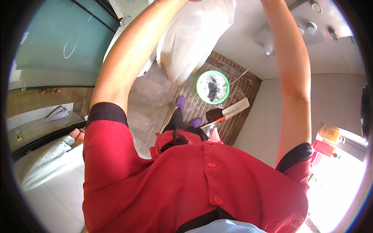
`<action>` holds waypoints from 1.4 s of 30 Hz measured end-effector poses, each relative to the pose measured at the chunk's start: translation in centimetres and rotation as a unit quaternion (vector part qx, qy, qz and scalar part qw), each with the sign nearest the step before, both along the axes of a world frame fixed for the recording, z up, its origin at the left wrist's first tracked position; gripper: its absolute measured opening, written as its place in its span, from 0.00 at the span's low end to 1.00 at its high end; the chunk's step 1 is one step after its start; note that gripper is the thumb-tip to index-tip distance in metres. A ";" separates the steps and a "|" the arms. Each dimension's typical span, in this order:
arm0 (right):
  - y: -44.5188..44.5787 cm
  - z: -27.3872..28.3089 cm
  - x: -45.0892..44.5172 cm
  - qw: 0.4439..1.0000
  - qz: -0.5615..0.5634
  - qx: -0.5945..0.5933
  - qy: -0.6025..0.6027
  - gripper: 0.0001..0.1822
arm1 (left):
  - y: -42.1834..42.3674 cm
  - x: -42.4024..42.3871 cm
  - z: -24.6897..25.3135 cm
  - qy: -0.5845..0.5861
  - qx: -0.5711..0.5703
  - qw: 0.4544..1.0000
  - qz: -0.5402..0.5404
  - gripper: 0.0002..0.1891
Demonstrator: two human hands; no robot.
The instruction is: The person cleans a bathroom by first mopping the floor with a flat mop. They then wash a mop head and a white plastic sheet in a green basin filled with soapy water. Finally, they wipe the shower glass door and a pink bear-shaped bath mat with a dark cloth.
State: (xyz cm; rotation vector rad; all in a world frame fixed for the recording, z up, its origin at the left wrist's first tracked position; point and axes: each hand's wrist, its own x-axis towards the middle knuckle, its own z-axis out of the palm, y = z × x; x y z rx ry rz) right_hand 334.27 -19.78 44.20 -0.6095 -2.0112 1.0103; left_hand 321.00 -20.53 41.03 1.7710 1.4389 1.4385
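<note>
Both my arms reach up past the top edge of the view. Of my left hand only a sliver shows at that edge, beside a translucent white shower curtain; whether it grips the curtain is hidden. My right hand is out of view above. Below the curtain, a green-rimmed basin stands on the slatted brown shower floor. Foamy water and a dark cloth or clump are in it. A pale hose or handle slants down to its right rim.
A flat white-headed cleaning tool and a dark brown cloth lie near my purple shoes. Shower knobs project from the wall at upper right. Bottles line the bright ledge at right. A pale towel lies at left.
</note>
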 end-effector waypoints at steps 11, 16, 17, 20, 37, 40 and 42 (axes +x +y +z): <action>-2.2 -0.7 -2.0 0.965 -0.236 0.018 0.113 0.30 | -6.2 -4.2 -11.0 -0.187 -0.057 0.899 -0.392 0.44; -11.7 1.1 -4.5 0.987 -0.136 -0.027 0.077 0.29 | -7.1 -0.9 -16.4 -0.070 0.054 0.952 -0.293 0.35; -14.3 1.4 -5.0 0.990 -0.119 0.011 0.075 0.31 | -6.7 -0.5 -16.6 -0.122 0.010 0.955 -0.270 0.30; -14.1 -1.5 -0.8 0.987 -0.133 0.088 -0.020 0.36 | -4.7 -0.7 -16.6 -0.256 -0.128 0.946 -0.152 0.19; -10.5 -21.8 5.6 0.930 -0.358 0.084 0.010 0.51 | -6.4 4.8 -1.0 -0.566 -0.163 0.763 -0.266 0.25; -10.4 -20.9 5.4 0.935 -0.348 -0.011 0.068 0.24 | -8.0 4.0 2.7 -0.537 -0.111 0.810 -0.207 0.22; -11.5 -18.9 7.7 0.913 -0.377 -0.138 0.077 0.27 | -8.8 3.3 4.5 -0.503 -0.078 0.847 -0.152 0.21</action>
